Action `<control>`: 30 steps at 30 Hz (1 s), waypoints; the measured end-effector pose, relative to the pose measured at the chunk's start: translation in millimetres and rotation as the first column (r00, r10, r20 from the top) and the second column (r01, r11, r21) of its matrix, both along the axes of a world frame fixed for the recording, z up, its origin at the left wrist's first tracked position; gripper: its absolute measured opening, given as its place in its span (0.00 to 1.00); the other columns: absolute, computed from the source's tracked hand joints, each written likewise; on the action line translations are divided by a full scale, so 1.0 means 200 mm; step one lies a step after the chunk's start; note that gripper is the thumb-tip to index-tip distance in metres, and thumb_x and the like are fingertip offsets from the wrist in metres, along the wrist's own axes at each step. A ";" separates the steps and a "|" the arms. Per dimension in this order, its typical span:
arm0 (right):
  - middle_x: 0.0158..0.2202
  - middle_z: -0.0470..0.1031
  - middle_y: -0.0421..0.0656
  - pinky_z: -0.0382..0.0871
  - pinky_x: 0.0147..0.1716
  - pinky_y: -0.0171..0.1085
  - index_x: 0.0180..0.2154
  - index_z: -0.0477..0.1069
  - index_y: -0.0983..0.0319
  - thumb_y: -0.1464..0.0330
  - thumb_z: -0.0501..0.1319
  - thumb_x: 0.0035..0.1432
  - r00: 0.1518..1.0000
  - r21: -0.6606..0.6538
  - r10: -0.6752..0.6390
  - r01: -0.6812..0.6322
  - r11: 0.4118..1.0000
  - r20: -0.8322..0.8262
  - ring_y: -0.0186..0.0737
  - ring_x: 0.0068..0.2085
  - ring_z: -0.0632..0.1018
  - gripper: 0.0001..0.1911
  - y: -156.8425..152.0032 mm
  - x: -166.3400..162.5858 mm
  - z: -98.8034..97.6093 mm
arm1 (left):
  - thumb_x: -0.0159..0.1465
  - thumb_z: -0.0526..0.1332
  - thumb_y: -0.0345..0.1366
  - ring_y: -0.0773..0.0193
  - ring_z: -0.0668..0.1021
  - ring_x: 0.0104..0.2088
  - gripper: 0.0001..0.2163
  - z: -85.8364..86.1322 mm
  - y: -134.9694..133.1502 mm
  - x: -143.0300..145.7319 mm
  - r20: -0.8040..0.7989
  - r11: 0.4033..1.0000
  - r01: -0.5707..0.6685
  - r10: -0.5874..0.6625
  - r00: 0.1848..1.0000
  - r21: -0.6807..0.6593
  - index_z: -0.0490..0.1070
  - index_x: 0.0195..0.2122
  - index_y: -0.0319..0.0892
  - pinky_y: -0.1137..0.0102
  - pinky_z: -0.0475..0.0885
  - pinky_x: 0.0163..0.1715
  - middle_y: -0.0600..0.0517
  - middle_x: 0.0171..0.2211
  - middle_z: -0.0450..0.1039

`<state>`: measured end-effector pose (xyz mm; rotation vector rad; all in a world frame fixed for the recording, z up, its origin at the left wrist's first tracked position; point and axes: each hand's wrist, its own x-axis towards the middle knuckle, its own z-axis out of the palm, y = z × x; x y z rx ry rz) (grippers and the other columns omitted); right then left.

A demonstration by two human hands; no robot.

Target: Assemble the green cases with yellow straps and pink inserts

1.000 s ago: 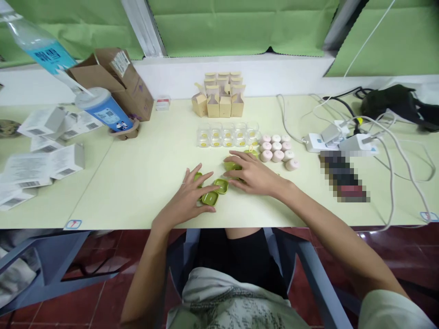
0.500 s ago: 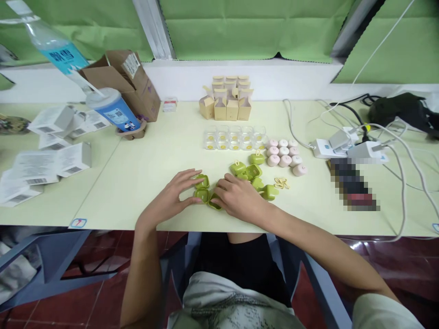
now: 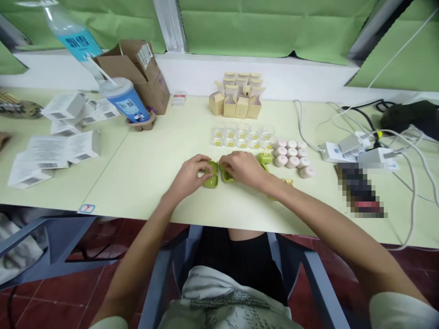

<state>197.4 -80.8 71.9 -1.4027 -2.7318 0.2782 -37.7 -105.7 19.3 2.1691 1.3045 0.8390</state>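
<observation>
Two small olive-green hinged cases lie side by side on the table, both opened out. My left hand (image 3: 190, 177) curls its fingers and thumb onto the left edge of the left green case (image 3: 211, 181). Bent over the right green case (image 3: 227, 177), my right hand (image 3: 242, 168) grips its upper part, and its fingers partly hide it. Another green case (image 3: 264, 158) with a small loop stands beyond my right wrist. More green pieces are mostly hidden under my right hand and forearm. Pale yellow loops (image 3: 288, 182) show just past the forearm.
Pink and white round pieces (image 3: 292, 161) sit in rows on the right, behind them clear plastic cups (image 3: 242, 135) and small open cartons (image 3: 242, 105). A blue cup (image 3: 128, 103), cardboard box (image 3: 151, 77) and white boxes (image 3: 51, 151) stand left. Power strips (image 3: 338, 153) and cables lie right.
Both hands and the two opened cases have shifted away from the table's front edge. My left fingers have closed in on the left case. The view has also moved slightly.
</observation>
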 end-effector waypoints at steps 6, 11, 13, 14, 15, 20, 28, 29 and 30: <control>0.41 0.88 0.45 0.67 0.42 0.36 0.48 0.84 0.64 0.80 0.67 0.66 0.967 -0.113 -0.038 0.009 0.993 -0.253 0.42 0.43 0.84 0.12 0.19 0.04 -0.03 | 0.63 0.73 0.29 0.58 0.86 0.47 0.02 0.00 0.28 0.06 0.082 0.999 -0.006 0.009 0.997 -0.039 0.84 0.35 0.43 0.60 0.87 0.51 0.47 0.53 0.84; 0.44 0.87 0.49 0.67 0.44 0.39 0.46 0.86 0.65 0.75 0.74 0.61 0.975 -0.015 -0.018 0.015 1.000 -0.220 0.48 0.46 0.82 0.10 0.23 0.13 -0.05 | 0.63 0.74 0.34 0.57 0.85 0.48 0.03 -0.01 0.35 0.05 0.079 0.998 0.065 -0.064 0.995 -0.018 0.85 0.37 0.44 0.61 0.85 0.48 0.47 0.54 0.85; 0.43 0.87 0.49 0.66 0.45 0.40 0.44 0.87 0.65 0.75 0.72 0.62 0.984 -0.007 -0.007 0.006 1.000 -0.178 0.50 0.49 0.81 0.09 0.24 0.14 -0.04 | 0.62 0.75 0.36 0.57 0.85 0.47 0.04 -0.03 0.35 0.04 0.109 0.997 0.073 -0.070 0.992 -0.019 0.86 0.37 0.44 0.62 0.84 0.47 0.47 0.53 0.85; 0.42 0.87 0.49 0.65 0.45 0.40 0.44 0.87 0.64 0.76 0.70 0.63 0.988 -0.011 -0.005 0.004 1.000 -0.157 0.51 0.50 0.80 0.09 0.24 0.14 -0.04 | 0.62 0.75 0.37 0.58 0.85 0.47 0.04 -0.04 0.36 0.03 0.129 0.998 0.066 -0.064 0.990 -0.016 0.85 0.36 0.44 0.62 0.84 0.46 0.47 0.53 0.85; 0.42 0.87 0.48 0.64 0.44 0.41 0.44 0.87 0.64 0.76 0.69 0.64 0.991 -0.019 -0.006 0.004 1.000 -0.134 0.51 0.50 0.80 0.09 0.25 0.14 -0.03 | 0.63 0.75 0.38 0.58 0.85 0.46 0.04 -0.05 0.36 0.03 0.147 0.998 0.058 -0.056 0.988 -0.010 0.85 0.36 0.44 0.62 0.84 0.46 0.47 0.53 0.85; 0.42 0.87 0.48 0.62 0.43 0.42 0.44 0.87 0.63 0.74 0.67 0.64 0.998 -0.013 0.015 -0.016 1.000 -0.057 0.53 0.52 0.78 0.10 0.23 0.10 -0.02 | 0.65 0.74 0.42 0.60 0.85 0.44 0.07 -0.08 0.36 0.03 0.163 0.998 0.061 -0.064 0.985 0.023 0.85 0.37 0.44 0.63 0.83 0.46 0.47 0.54 0.84; 0.42 0.87 0.51 0.61 0.43 0.43 0.45 0.86 0.64 0.74 0.63 0.68 0.999 0.010 0.036 -0.035 0.999 -0.033 0.55 0.52 0.77 0.11 0.23 0.08 -0.04 | 0.65 0.72 0.43 0.58 0.84 0.47 0.08 -0.09 0.36 0.03 0.163 0.997 0.037 -0.047 0.986 0.066 0.86 0.38 0.45 0.63 0.82 0.43 0.46 0.56 0.83; 0.43 0.87 0.51 0.62 0.44 0.43 0.45 0.86 0.64 0.74 0.63 0.69 0.999 0.013 0.044 -0.043 0.999 -0.029 0.54 0.52 0.77 0.11 0.23 0.08 -0.04 | 0.65 0.72 0.43 0.58 0.85 0.46 0.08 -0.10 0.36 0.04 0.167 0.997 0.035 -0.047 0.985 0.071 0.85 0.37 0.45 0.63 0.82 0.43 0.46 0.56 0.83; 0.43 0.87 0.52 0.62 0.44 0.43 0.45 0.86 0.64 0.74 0.63 0.69 0.999 0.017 0.049 -0.049 0.999 -0.023 0.54 0.51 0.77 0.12 0.23 0.07 -0.04 | 0.66 0.72 0.43 0.59 0.85 0.46 0.08 -0.10 0.36 0.04 0.168 0.996 0.036 -0.048 0.985 0.076 0.85 0.38 0.45 0.63 0.82 0.43 0.46 0.56 0.84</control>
